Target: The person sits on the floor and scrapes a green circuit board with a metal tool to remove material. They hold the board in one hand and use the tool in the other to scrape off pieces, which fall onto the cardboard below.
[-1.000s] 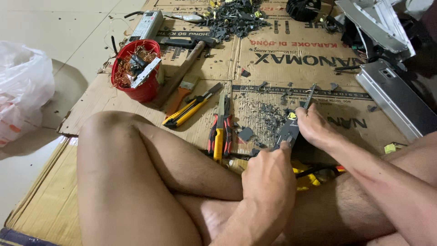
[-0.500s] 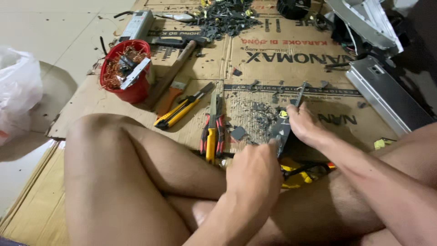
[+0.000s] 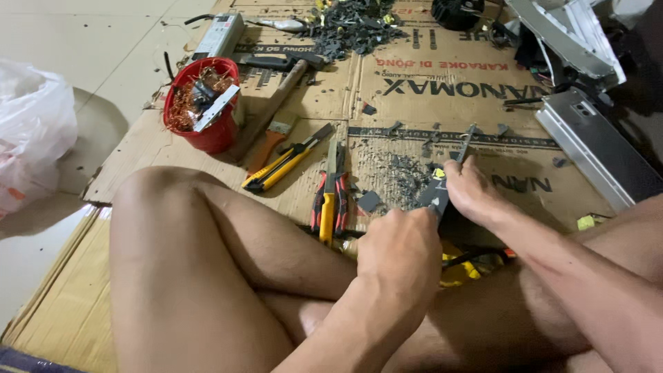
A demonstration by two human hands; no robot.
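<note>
- Head view, taking the red bucket [image 3: 202, 103] as landmark: it stands on flattened cardboard [image 3: 442, 90] and holds copper wire and a pale metal strip
- Well to the right of the bucket and nearer the person, the left hand [image 3: 400, 252] is a clenched fist, knuckles up, closed round the near end of a small dark metal piece [image 3: 436, 197]
- Right hand [image 3: 473, 190], just beyond the left and further from the bucket, has its fingers pinched on the far end of the same dark piece; a thin grey tool [image 3: 466, 145] seems to rise from this grip, though the view is too small to be sure
- Small dark fragments [image 3: 404, 176] lie scattered on the cardboard just beside both hands, on the bucket side
- Red-and-yellow pliers [image 3: 330, 200] lie between the bucket and the hands, close to the left fist
- Yellow utility knife [image 3: 286, 160] lies just right of the bucket, slanted, with a paintbrush [image 3: 271, 141] beside it
- Hammer [image 3: 276, 93] leans along the bucket's right edge
- White plastic bag [image 3: 31, 148] sits on the floor far left of the bucket
- Grey metal casing [image 3: 597, 148] lies far right of the bucket, beyond the right hand
- Bare crossed legs fill the foreground below the bucket
</note>
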